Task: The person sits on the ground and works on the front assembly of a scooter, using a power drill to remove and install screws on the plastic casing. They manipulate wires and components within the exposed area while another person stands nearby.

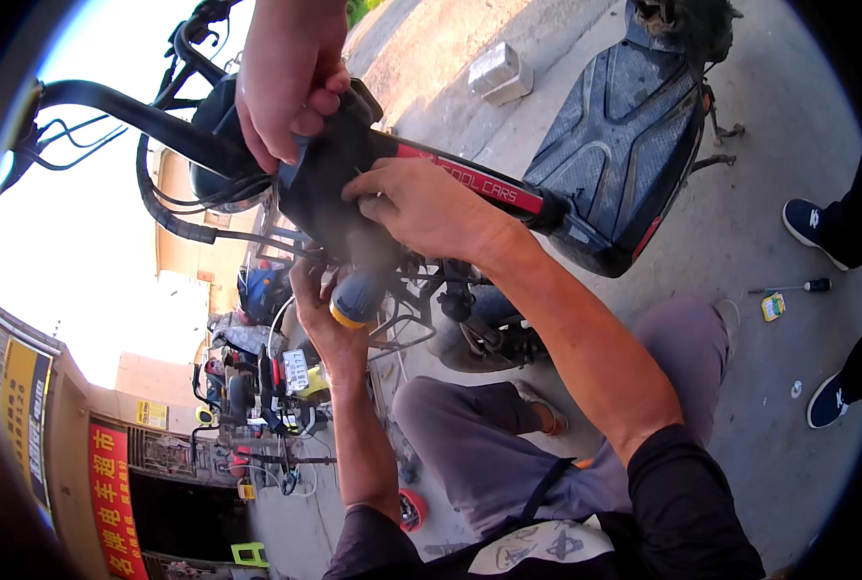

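An electric scooter's dark front housing (339,179) is at upper middle, below black handlebars (107,106), with a blurred patch over it. My right hand (407,198) has fingers curled at the housing's right side, pinching something small I cannot make out. My left hand (320,304) is curled under the housing's lower edge, beside a grey cylinder with a yellow band (354,295); what it grips is hidden. Another person's hand (291,77) reaches from the top onto the housing. The red stem (465,179) runs rightward to the footboard (615,145).
A concrete block (499,72) lies beyond. At right are another person's shoes (803,222), a screwdriver (818,285) and a small yellow packet (772,306). A red bowl (412,507) is at lower middle; several parked two-wheelers (267,382) and shopfront signs (112,493) are left.
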The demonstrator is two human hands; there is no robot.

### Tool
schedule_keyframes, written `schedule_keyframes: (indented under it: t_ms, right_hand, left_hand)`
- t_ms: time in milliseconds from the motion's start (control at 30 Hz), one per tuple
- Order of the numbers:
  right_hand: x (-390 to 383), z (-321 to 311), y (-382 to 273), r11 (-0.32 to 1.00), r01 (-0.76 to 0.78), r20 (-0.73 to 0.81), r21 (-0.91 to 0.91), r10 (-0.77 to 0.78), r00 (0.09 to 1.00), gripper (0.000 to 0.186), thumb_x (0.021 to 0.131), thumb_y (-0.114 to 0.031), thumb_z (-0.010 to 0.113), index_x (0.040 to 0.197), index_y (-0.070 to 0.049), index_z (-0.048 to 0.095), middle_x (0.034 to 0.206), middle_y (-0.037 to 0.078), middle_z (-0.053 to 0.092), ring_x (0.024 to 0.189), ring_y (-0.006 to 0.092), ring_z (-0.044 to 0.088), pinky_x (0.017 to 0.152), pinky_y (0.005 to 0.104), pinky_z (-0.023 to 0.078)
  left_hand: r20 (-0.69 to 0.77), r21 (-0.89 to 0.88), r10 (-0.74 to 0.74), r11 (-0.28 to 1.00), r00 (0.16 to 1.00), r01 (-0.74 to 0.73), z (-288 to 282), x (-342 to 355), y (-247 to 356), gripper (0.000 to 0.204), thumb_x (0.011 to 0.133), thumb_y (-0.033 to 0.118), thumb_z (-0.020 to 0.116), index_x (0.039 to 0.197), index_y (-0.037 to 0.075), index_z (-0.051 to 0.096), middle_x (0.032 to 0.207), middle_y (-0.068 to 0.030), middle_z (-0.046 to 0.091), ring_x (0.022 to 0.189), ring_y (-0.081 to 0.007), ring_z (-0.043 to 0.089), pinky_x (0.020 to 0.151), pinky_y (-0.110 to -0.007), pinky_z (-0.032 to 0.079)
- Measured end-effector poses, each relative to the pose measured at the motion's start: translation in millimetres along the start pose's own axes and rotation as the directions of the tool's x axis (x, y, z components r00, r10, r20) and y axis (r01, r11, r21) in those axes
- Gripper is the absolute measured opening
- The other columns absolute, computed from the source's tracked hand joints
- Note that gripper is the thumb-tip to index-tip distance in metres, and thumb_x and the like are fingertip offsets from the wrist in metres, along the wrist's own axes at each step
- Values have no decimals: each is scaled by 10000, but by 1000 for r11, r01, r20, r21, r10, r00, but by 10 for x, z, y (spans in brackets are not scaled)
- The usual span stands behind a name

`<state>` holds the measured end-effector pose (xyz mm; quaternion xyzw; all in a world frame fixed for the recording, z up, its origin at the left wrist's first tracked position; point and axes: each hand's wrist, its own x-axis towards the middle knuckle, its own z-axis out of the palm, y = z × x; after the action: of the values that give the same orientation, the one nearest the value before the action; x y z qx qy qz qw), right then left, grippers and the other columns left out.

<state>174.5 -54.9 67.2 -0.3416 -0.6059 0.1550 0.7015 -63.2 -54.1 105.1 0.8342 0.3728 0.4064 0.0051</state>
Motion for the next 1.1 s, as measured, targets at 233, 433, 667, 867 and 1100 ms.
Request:
schedule_keyframes:
  t_ms: [233,433,667,867,1100]
  right_hand:
    - [-27,4,-9,999,-36,0,19,36,999,327,1040,-150,679,1305,-32,831,1236,206,791,1174,408,764,1079,465,590]
    - [-27,43,-1,1000,18,-58,11,-17,998,252,1056,-127,665,1222,-50,838,1174,226,824,1150,452,771,1056,525,607]
    - [-51,38,-32,996,-88,3,33,87,996,331,1018,-161,733,1311,-38,825,1209,185,803,1155,375,780,1052,441,601]
    - [-58,57,-65,998,-44,-29,41,45,999,283,1002,-171,772,1251,-45,822,1143,202,800,1110,416,769,1022,496,606]
    - [-81,163,-137,990,-127,-77,59,132,988,482,920,-263,906,1310,2,806,1098,167,795,991,330,792,914,435,627]
  left_hand:
    - [50,150,21,988,999,-28,-27,-8,153,714,954,-4,847,1599,40,543,1487,-149,640,1386,-291,670,1120,-451,593]
    - [51,100,126,986,991,-131,-11,29,70,734,900,9,917,1518,0,523,1489,-177,628,1404,-300,661,1184,-431,518]
    - [17,-256,-85,963,996,87,13,-21,39,697,882,-17,930,1447,4,521,1532,-176,613,1413,-276,644,1171,-409,520]
    - [43,-202,-51,978,998,58,13,-113,38,648,970,-70,814,1555,-2,542,1507,-146,641,1381,-263,684,1158,-413,564]
    - [26,-291,-109,950,994,112,83,-66,40,546,995,-37,833,1485,12,598,1443,-105,649,1377,-231,672,1139,-405,591]
